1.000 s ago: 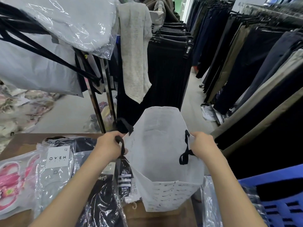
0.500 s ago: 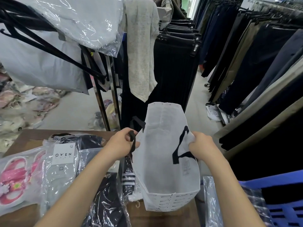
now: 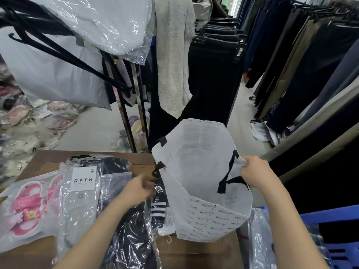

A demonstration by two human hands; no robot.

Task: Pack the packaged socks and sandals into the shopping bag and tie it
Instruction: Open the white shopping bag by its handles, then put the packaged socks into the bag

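Observation:
A white shopping bag (image 3: 202, 171) with black handles stands open on the right part of the wooden table (image 3: 194, 253). My right hand (image 3: 256, 175) grips its right rim by the handle. My left hand (image 3: 138, 189) is off the bag and pinches the top of a packaged pair of black socks with white stripes (image 3: 158, 207) just left of the bag. A grey sock pack labelled OWEN (image 3: 81, 195) and a black sock pack (image 3: 132, 230) lie further left. Pink sandals in a clear bag (image 3: 27, 206) rest at the table's left edge.
A clothes rack with metal poles (image 3: 134, 113) and hanging plastic-wrapped garments stands right behind the table. Rows of dark trousers hang on the right. A blue crate (image 3: 340, 239) and a clear plastic package (image 3: 260, 239) sit at the lower right.
My left hand let go of the bag's left handle and dropped down to the striped sock pack. The bag's left side sagged open; my right hand kept its hold.

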